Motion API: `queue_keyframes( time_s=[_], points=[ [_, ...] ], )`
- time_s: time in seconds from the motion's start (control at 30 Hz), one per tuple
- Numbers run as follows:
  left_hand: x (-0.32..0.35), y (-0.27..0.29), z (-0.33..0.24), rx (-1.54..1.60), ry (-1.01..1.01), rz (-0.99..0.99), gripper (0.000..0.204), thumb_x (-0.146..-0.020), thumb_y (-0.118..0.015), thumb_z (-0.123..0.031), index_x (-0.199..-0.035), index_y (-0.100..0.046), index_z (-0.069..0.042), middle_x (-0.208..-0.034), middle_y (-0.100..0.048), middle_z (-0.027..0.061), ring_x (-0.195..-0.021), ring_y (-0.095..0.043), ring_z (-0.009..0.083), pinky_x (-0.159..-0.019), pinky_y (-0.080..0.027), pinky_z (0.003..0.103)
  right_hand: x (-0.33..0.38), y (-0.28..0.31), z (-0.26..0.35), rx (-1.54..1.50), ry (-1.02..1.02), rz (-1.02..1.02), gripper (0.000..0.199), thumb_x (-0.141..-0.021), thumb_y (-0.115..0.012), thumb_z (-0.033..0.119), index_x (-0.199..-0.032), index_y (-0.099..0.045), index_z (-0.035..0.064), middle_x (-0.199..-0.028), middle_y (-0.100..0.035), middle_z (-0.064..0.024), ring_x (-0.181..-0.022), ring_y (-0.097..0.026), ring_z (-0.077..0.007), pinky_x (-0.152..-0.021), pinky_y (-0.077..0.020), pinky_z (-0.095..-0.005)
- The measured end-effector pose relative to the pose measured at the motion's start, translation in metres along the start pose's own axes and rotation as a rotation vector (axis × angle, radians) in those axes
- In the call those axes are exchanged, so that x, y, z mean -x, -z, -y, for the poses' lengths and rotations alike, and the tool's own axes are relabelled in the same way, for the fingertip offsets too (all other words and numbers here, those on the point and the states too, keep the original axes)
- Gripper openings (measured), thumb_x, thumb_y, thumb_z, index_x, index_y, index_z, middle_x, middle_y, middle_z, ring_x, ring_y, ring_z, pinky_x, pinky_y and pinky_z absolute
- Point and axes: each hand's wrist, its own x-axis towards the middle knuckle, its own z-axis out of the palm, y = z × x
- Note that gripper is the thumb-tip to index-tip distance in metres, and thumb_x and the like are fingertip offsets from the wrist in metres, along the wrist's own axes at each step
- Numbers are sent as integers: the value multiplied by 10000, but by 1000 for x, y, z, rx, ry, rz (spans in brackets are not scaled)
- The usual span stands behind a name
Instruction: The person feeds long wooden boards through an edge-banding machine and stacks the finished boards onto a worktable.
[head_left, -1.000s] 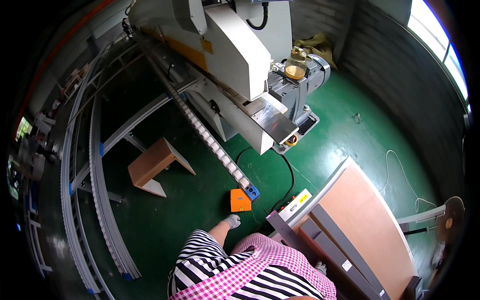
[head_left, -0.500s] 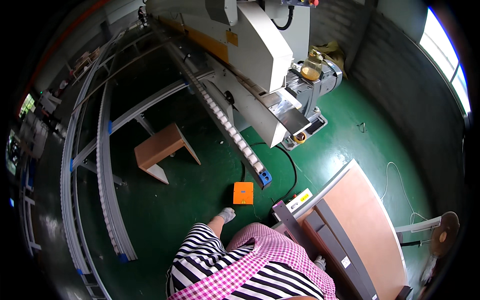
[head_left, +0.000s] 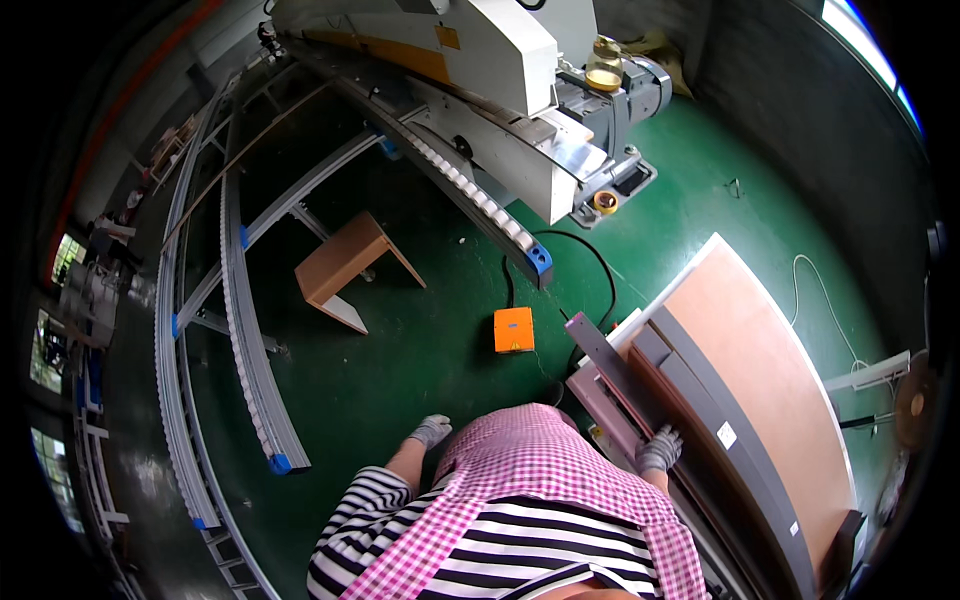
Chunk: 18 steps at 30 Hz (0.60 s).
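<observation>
My left hand (head_left: 432, 431), in a grey-white knit glove, hangs over the green floor beside my pink checked apron. It holds nothing, its fingers loosely extended. On the right, my gloved right hand (head_left: 659, 450) rests with fingers spread on the edges of a stack of long boards. A mauve board (head_left: 608, 410) lies on its left side. Right of it run a reddish-brown board (head_left: 665, 400) and a dark grey strip (head_left: 715, 425) with white labels. Beyond them is a wide light-brown panel (head_left: 755, 360) with a curved white edge.
Ahead, an orange box (head_left: 514, 330) sits on the floor near a black cable. Behind it ends a roller rail (head_left: 490, 207) beside a large white machine (head_left: 500, 50). Roller tracks (head_left: 255, 370) and a brown bent-panel piece (head_left: 345, 260) stand left. A fan (head_left: 912, 400) is far right.
My view has shifted, so the boards and floor things sit differently. My right hand, mostly hidden by my body before, now lies on the boards. My left hand remains free.
</observation>
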Motion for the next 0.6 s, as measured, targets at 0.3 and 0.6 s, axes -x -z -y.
queue_keyframes(
  time_s=[0.3, 0.6],
  points=[
    [29, 52, 21, 739, 53, -512, 413, -882, -564, -9, -1291, -511, -28, -1263, -577, 152, -1160, -559, 232, -1020, -416, 366, 25, 17, 16, -88, 26, -85, 852, -751, -711, 310, -1451, -295, 59, -1503, -268, -204, -1392, -247, -356, -1146, -201, -414],
    [-65, 182, -41, 649, -379, -836, 496, -867, -537, 0, -1352, -436, -30, -1343, -497, 196, -1253, -479, 274, -1070, -356, 350, 70, -42, 35, -482, 259, -452, 623, -789, -657, 94, -1366, -425, 53, -1433, -391, -145, -1315, -395, -274, -1096, -315, -366]
  ],
)
